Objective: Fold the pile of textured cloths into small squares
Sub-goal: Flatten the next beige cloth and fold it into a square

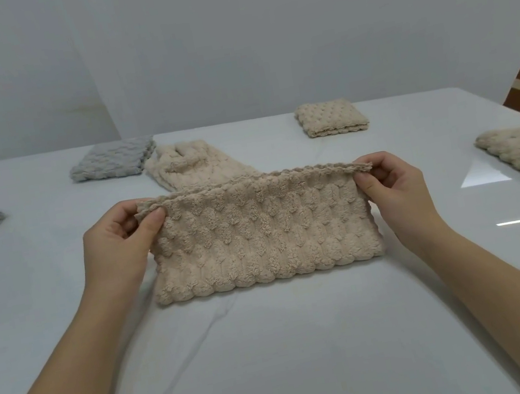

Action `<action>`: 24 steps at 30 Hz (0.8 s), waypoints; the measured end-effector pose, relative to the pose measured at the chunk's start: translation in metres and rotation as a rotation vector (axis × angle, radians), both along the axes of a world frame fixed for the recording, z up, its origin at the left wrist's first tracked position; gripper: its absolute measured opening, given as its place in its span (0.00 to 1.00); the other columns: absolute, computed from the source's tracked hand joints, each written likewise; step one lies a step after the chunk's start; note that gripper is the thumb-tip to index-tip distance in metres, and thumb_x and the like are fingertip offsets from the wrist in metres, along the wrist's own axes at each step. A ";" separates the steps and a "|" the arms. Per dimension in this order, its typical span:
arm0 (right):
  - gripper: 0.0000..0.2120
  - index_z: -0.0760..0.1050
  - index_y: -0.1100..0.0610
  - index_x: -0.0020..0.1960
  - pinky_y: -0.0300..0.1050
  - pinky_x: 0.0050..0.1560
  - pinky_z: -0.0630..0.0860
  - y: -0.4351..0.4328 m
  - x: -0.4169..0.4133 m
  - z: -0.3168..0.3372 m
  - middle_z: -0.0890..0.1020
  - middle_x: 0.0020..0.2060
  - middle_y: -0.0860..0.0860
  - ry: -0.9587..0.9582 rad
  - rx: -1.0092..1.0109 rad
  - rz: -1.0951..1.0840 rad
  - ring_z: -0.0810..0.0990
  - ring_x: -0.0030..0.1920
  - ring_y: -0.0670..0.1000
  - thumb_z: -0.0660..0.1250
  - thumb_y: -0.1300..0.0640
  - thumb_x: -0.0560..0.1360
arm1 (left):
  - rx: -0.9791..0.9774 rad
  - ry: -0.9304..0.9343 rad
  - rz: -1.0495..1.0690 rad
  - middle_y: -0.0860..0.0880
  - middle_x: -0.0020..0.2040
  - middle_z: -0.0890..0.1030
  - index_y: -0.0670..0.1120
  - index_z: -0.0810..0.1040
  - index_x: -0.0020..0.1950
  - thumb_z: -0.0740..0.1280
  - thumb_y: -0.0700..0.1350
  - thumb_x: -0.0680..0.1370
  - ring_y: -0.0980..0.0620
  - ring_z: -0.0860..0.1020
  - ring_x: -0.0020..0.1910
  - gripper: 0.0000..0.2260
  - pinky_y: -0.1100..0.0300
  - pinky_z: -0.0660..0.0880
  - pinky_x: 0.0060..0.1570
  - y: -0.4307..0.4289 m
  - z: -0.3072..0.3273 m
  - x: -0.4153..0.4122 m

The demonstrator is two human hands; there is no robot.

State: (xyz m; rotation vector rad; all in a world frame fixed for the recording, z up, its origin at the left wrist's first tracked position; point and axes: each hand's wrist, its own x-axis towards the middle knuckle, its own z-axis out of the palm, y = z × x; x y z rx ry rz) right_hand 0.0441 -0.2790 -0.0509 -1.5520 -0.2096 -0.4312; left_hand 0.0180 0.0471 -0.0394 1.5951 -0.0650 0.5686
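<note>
Hands pinch the beige cloth [263, 231] at its two far corners: left hand [120, 238], right hand [396, 190]. Cloth lies mid-table [278, 349], apparently folded in half; layer count unclear.

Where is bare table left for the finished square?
Bare table lies nearer than the held cloth, between the forearms, and between it and the beige square at the back. Crowded: back left, where grey square sits beside loose cloth.

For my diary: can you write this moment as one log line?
beige cloth: folded in half | left hand: pinches top-left corner | right hand: pinches top-right corner
</note>
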 end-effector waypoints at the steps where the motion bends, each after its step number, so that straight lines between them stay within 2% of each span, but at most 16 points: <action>1: 0.12 0.75 0.57 0.47 0.33 0.38 0.72 0.000 0.000 0.000 0.78 0.30 0.39 0.000 0.001 0.001 0.74 0.33 0.39 0.61 0.72 0.78 | 0.002 -0.005 0.001 0.59 0.33 0.82 0.46 0.77 0.43 0.68 0.32 0.76 0.64 0.79 0.35 0.09 0.72 0.75 0.39 0.000 0.000 0.000; 8: 0.12 0.76 0.55 0.47 0.38 0.39 0.73 -0.001 0.002 -0.005 0.77 0.32 0.44 0.031 0.020 -0.006 0.74 0.34 0.44 0.61 0.71 0.78 | 0.019 -0.021 0.025 0.60 0.28 0.76 0.45 0.73 0.37 0.70 0.35 0.75 0.63 0.73 0.30 0.10 0.71 0.71 0.33 0.003 -0.001 0.001; 17: 0.11 0.76 0.56 0.47 0.35 0.34 0.71 -0.001 0.002 -0.003 0.77 0.30 0.42 0.067 0.058 -0.006 0.72 0.31 0.43 0.61 0.70 0.79 | 0.071 0.018 -0.004 0.59 0.30 0.80 0.44 0.76 0.39 0.69 0.34 0.75 0.63 0.77 0.31 0.08 0.71 0.75 0.36 0.008 -0.002 0.002; 19: 0.11 0.78 0.55 0.48 0.40 0.39 0.72 -0.001 0.001 -0.002 0.79 0.35 0.47 0.098 0.095 0.016 0.75 0.37 0.48 0.62 0.68 0.79 | 0.089 0.051 -0.039 0.58 0.31 0.81 0.44 0.77 0.41 0.68 0.34 0.75 0.63 0.78 0.32 0.07 0.70 0.76 0.37 0.011 -0.002 0.002; 21: 0.10 0.79 0.54 0.48 0.51 0.46 0.71 -0.001 0.001 -0.002 0.79 0.41 0.53 0.139 0.152 0.049 0.74 0.45 0.55 0.63 0.66 0.79 | 0.100 0.087 -0.060 0.57 0.32 0.82 0.44 0.78 0.42 0.67 0.33 0.76 0.62 0.79 0.33 0.07 0.70 0.77 0.38 0.013 -0.002 0.003; 24: 0.04 0.78 0.58 0.49 0.55 0.51 0.70 0.002 -0.001 0.000 0.78 0.45 0.57 0.198 0.207 0.091 0.74 0.48 0.56 0.64 0.62 0.79 | 0.098 0.130 -0.073 0.56 0.32 0.82 0.45 0.79 0.44 0.66 0.33 0.77 0.61 0.79 0.32 0.07 0.69 0.77 0.37 0.014 -0.003 0.003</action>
